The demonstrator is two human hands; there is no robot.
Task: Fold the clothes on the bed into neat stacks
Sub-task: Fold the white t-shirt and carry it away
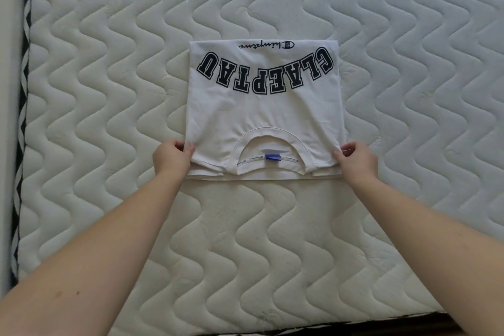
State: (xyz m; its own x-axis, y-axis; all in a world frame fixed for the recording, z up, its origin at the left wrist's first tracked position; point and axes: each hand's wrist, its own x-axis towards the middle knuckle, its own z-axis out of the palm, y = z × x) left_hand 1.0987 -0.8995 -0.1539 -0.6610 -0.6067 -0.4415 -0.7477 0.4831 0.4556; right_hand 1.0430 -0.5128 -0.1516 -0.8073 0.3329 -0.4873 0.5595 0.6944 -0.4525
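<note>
We hold the white T-shirt [261, 109], folded and lying mid-mattress [109, 90], by its near corners: left hand [170, 157] pinching the left one, right hand [357, 158] the right. To finish well, we should probably keep both edges level and square. Only the bed's patterned left border [23, 90] shows; nothing obstructs.

Both hands [170, 157] [357, 158] pinching folded white T-shirt [264, 114]
</note>
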